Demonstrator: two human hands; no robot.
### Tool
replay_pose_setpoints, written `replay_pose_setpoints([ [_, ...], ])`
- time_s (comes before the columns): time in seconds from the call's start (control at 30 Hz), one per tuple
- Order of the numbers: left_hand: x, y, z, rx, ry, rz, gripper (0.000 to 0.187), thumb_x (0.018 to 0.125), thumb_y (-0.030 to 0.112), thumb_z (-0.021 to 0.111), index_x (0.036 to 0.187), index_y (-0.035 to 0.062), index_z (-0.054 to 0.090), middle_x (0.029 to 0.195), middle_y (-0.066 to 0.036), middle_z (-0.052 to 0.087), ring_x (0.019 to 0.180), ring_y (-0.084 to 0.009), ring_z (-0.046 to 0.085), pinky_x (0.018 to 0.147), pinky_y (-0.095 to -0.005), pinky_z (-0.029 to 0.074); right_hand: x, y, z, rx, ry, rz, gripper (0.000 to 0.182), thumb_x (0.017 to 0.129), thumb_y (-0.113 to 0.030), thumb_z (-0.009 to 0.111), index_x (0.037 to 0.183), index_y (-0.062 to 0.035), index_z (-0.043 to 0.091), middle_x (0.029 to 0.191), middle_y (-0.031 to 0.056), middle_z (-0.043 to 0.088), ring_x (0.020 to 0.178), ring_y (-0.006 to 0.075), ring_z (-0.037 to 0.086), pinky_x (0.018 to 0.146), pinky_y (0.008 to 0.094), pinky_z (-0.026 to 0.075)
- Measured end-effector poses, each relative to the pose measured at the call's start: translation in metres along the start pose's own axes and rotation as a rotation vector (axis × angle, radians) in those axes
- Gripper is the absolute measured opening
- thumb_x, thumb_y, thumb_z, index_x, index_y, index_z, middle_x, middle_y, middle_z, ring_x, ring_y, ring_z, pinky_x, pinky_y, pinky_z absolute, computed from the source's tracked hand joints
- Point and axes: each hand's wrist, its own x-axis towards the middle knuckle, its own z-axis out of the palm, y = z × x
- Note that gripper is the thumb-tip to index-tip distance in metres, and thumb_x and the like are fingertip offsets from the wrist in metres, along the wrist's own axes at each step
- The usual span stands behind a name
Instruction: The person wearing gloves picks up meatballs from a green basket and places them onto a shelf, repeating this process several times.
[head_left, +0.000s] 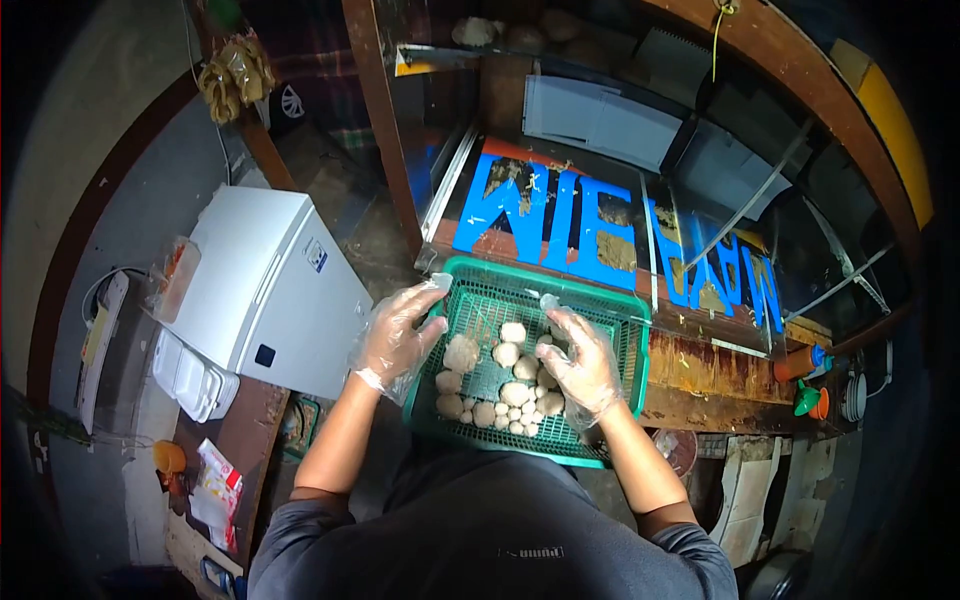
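a dim stall seen from above. a white fridge point(265, 290) stands at the left of the frame, with white foam boxes point(192, 375) just beside it at lower left. a glass case point(640, 150) with wooden posts point(385, 130) fills the upper centre and right; blue letters point(600, 225) run across its pane. a worn wooden counter point(710, 375) lies at centre right, and orange and green funnels point(808, 385) sit at its right end. plastic bags point(235, 75) hang at upper left.

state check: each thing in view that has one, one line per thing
green basket: upright, partly filled
pale round pieces: piled in the basket's near half
left hand: gloved, on the basket's left rim
right hand: gloved, over the pieces; grip cannot tell
white fridge: door closed
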Motion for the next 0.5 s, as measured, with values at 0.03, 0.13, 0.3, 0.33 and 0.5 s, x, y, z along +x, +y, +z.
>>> replay_pose_setpoints([
  [0.03, -0.006, 0.002, 0.000, 0.028, -0.041, 0.017, 0.039, 0.079, 0.013, 0.076, 0.117, 0.0079, 0.066, 0.118, -0.015, 0.066, 0.106, -0.0350, 0.065, 0.090, -0.0425, 0.052, -0.004, 0.000, 0.003, 0.000, -0.039, 0.012, 0.051, 0.080, -0.024, 0.073, 0.125, -0.0037, 0.060, 0.123, 0.0174, 0.064, 0.111, 0.0354, 0.062, 0.094, 0.0428, 0.050],
  [0.13, -0.018, 0.013, -0.005, 0.116, -0.167, -0.134, 0.039, 0.082, 0.017, 0.076, 0.119, 0.0128, 0.067, 0.119, -0.015, 0.067, 0.108, -0.0344, 0.064, 0.091, -0.0405, 0.052, -0.010, 0.004, 0.015, -0.002, -0.121, 0.033, 0.054, 0.082, -0.030, 0.071, 0.130, -0.0076, 0.058, 0.125, 0.0152, 0.063, 0.112, 0.0351, 0.061, 0.093, 0.0440, 0.049],
  [0.3, -0.029, 0.017, -0.012, 0.309, -0.307, -0.165, 0.041, 0.084, 0.030, 0.069, 0.120, 0.0108, 0.066, 0.117, -0.013, 0.067, 0.103, -0.0347, 0.064, 0.087, -0.0451, 0.052, -0.012, 0.003, 0.040, -0.001, -0.351, 0.146, 0.059, 0.083, -0.030, 0.070, 0.136, -0.0099, 0.053, 0.122, 0.0162, 0.063, 0.112, 0.0368, 0.059, 0.094, 0.0446, 0.048],
  [0.33, -0.031, 0.014, -0.010, 0.316, -0.400, -0.147, 0.041, 0.085, 0.031, 0.068, 0.120, 0.0101, 0.065, 0.116, -0.014, 0.067, 0.105, -0.0345, 0.064, 0.088, -0.0449, 0.051, -0.011, 0.002, 0.044, 0.004, -0.357, 0.148, 0.059, 0.083, -0.030, 0.070, 0.136, -0.0099, 0.053, 0.122, 0.0162, 0.063, 0.112, 0.0368, 0.059, 0.094, 0.0446, 0.048],
  [0.5, -0.027, 0.033, 0.003, 0.411, -0.708, -0.349, 0.047, 0.088, 0.040, 0.063, 0.123, 0.0085, 0.063, 0.118, -0.016, 0.065, 0.112, -0.0326, 0.061, 0.095, -0.0421, 0.049, -0.004, -0.003, 0.068, -0.062, -0.502, 0.102, 0.065, 0.081, -0.030, 0.071, 0.139, -0.0074, 0.050, 0.120, 0.0200, 0.063, 0.110, 0.0381, 0.060, 0.093, 0.0441, 0.048],
])
